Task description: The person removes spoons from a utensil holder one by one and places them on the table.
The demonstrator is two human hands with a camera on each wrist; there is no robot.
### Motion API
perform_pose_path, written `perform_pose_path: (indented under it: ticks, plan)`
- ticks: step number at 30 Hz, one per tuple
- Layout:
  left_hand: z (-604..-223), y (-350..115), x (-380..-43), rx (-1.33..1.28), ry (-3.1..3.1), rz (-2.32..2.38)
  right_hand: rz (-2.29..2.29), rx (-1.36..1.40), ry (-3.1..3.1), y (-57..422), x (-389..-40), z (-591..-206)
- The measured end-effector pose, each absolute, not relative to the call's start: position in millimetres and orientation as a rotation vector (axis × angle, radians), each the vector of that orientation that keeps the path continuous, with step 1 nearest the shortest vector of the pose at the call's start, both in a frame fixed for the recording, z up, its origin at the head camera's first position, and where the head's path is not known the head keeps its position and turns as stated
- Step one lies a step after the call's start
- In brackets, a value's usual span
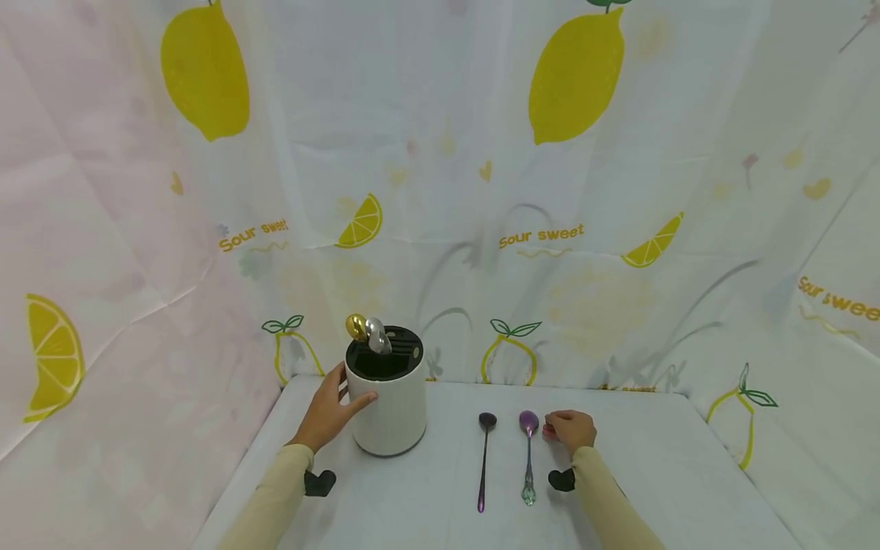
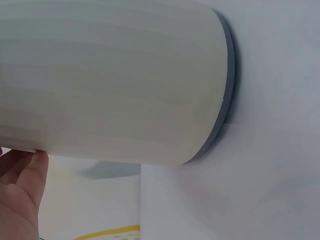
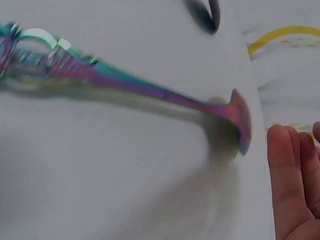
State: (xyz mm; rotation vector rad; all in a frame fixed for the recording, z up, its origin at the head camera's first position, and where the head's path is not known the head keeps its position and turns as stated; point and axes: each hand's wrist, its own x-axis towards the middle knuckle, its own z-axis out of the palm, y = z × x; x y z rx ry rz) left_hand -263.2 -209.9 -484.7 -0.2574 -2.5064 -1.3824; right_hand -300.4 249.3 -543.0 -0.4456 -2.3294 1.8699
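Note:
A white cylindrical utensil holder [image 1: 388, 412] with a black slotted top stands upright on the table. My left hand [image 1: 331, 409] grips its left side, the thumb across the front; in the left wrist view, fingertips [image 2: 39, 157] touch the wall. A gold spoon [image 1: 356, 327] and a silver spoon [image 1: 378, 336] stick up from the holder. My right hand [image 1: 572, 429] hovers just right of an iridescent purple spoon [image 1: 528, 422], apart from it. In the right wrist view its fingers [image 3: 282, 165] look fairly straight, with no held thing visible. Left of that spoon lies a dark spoon [image 1: 487, 420].
A white-covered table [image 1: 447, 451] carries everything. Its back edge meets a lemon-print cloth backdrop [image 1: 440, 191], and similar cloth hangs along both sides. The two loose spoons lie roughly parallel, bowls toward the back and handles toward me.

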Motion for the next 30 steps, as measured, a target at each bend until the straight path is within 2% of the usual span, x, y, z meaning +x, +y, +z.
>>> perform_pose_path:
  ticks: [11, 16, 20, 30]
  plan:
    - [-486.3, -212.9, -265.8, -0.247, -2.502, -1.388, 1.946, -0.115, -2.233, 163.5, -332.0, -474.5]
    - [-487.8, -209.5, -265.9, -0.266, -2.488, -1.407, 1.98, 0.095, -2.199, 124.3, -330.2, -441.4]
    - [-486.6, -207.9, -264.2, -0.269, -2.489, -1.411, 2.047, 0.271, -2.158, 94.8, -315.0, -407.9]
    - [-485.5, -210.0, -264.6, -0.249, -2.497, -1.42, 2.062, 0.578, -2.109, 34.0, -315.6, -394.8]
